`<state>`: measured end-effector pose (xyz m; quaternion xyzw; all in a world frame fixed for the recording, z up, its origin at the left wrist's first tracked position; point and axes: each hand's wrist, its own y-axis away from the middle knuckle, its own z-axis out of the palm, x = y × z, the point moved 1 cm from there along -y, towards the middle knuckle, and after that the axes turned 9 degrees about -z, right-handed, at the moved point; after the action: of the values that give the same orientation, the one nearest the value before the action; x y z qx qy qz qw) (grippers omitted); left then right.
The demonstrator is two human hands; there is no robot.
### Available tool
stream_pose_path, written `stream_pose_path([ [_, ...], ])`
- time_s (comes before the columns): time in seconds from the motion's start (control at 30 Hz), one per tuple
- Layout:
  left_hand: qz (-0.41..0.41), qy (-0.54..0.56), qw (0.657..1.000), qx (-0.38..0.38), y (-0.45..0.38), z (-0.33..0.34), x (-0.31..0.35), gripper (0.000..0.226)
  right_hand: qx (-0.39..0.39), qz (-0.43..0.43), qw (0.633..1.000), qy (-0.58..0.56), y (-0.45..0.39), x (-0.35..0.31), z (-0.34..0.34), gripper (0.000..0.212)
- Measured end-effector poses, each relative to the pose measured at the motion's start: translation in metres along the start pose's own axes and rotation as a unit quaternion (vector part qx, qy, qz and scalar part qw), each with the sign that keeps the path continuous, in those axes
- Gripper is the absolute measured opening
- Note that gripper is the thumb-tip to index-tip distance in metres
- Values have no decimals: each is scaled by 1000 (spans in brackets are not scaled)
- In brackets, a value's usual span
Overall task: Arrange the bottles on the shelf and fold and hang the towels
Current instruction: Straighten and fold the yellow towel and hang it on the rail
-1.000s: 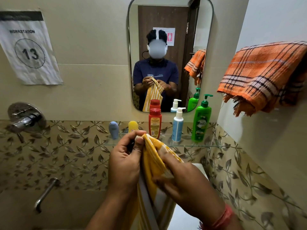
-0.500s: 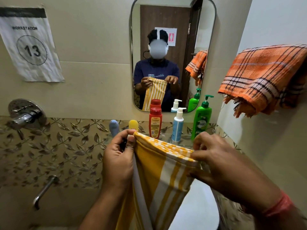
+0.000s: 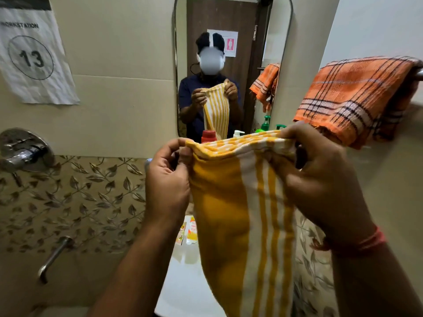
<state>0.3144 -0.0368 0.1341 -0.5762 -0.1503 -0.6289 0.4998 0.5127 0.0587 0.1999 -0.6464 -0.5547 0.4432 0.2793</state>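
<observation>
Two hands, one yellow striped towel (image 3: pixel 242 213): top edge now spread and raised.
Left hand (image 3: pixel 168 179) and right hand (image 3: pixel 320 179) fingers pinch opposite corners, wider apart and higher than a second ago; fold apparently done, hanging probably next beside the orange towel (image 3: pixel 357 94) on the rail.

left hand (image 3: pixel 167 179): raised, fingers pinched shut on towel (image 3: pixel 242 202) corner | right hand (image 3: pixel 320 177): a bit higher, same pinch on the other corner | forearms angled up, apart
</observation>
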Motion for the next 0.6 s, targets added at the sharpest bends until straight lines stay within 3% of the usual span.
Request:
stream_pose_path([
  [0.1, 7, 12, 1000, 2, -1, 0, 4, 16, -35, 46, 988, -144, 7, 6, -1, 25],
  [0.23, 45, 3, 998, -37, 0, 0, 9, 18, 1, 95, 967, -238, 10, 13, -11, 40],
  [0.27, 45, 22, 997, -64, -3, -1, 11, 26, 11, 99, 961, -256, 7, 14, -14, 40],
  [0.33, -7, 66, 986, -153, -9, -4, 13, 62, 20, 97, 952, -291, -1, 17, -18, 40],
  [0.4, -106, 29, 960, -256, -9, -6, 10, 104, 24, 109, 931, -347, -10, 23, -19, 42],
  [0.43, -145, -10, 945, -293, -6, -7, 6, 112, 32, 120, 919, -375, -14, 27, -18, 45],
  [0.53, -174, -14, 941, -291, 8, -3, -8, 86, 74, 151, 868, -467, -11, 44, -12, 49],
  [0.6, -163, 16, 956, -243, 12, 3, -13, 64, 19, 196, 828, -526, 14, 56, -1, 60],
])
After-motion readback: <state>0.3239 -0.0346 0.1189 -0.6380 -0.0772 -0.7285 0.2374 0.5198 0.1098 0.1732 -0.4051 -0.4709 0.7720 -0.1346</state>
